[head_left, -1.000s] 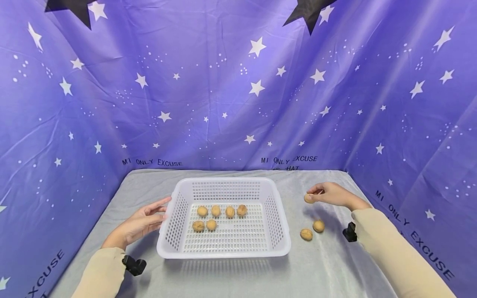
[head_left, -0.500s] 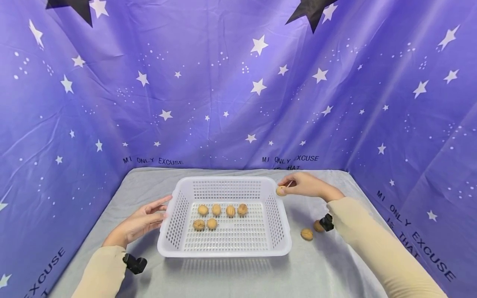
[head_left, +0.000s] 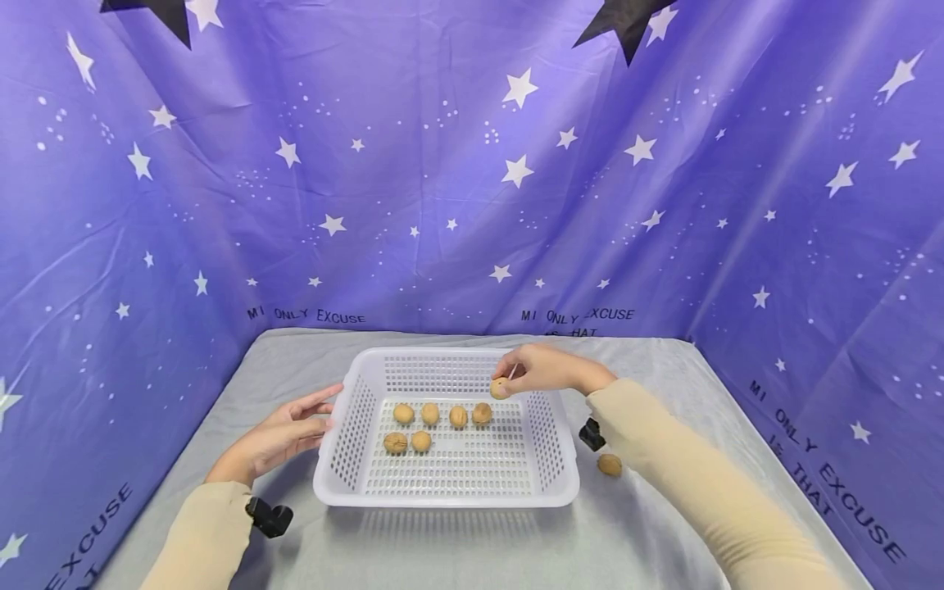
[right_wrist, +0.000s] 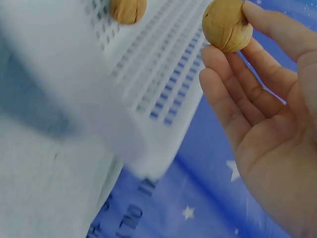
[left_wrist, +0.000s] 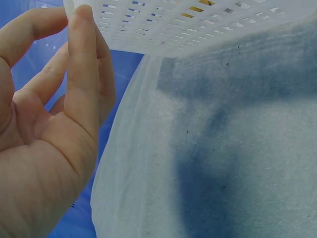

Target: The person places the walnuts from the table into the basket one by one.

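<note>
Left hand (head_left: 279,434) outstretched, loosely spread; right hand (head_left: 547,369) pinching

From above, the front right of the floor of the basket (head_left: 446,501) is open to a hand; six walnuts (head_left: 430,415) lie behind and left. Raised walls (head_left: 547,447) bar level entry, and the right hand (head_left: 542,369), holding another walnut (head_left: 499,388), obstructs the back right.

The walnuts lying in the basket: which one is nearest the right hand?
The rightmost walnut of the back row of four, just below the right hand in the head view; the other five lie farther left.
</note>
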The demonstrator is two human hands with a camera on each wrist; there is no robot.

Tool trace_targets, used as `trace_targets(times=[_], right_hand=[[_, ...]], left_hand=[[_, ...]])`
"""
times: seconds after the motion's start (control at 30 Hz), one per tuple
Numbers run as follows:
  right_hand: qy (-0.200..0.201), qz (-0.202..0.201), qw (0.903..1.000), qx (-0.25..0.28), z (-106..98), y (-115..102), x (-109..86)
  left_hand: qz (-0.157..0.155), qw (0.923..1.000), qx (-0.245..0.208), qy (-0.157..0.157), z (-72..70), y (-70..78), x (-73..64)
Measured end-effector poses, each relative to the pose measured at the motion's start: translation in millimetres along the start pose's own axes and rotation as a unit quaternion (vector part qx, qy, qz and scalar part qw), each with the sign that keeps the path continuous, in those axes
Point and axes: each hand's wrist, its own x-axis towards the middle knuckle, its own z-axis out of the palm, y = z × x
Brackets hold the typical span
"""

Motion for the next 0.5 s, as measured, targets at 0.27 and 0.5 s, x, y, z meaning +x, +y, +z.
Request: trace_targets(times=[0.27, 0.5], right_hand=[[-0.049, -0.004, 0.9983, 0.031, 29, -19, 28.0], [-0.089, -0.011, 0.9957, 0.025, 61, -27, 46.8]], left_hand=[[-0.001, 1.0000, -0.002, 0.001, 0.4, 1.1, -1.1], [0.007, 0.9999, -0.008, -0.009, 0.1, -0.1, -0.2]])
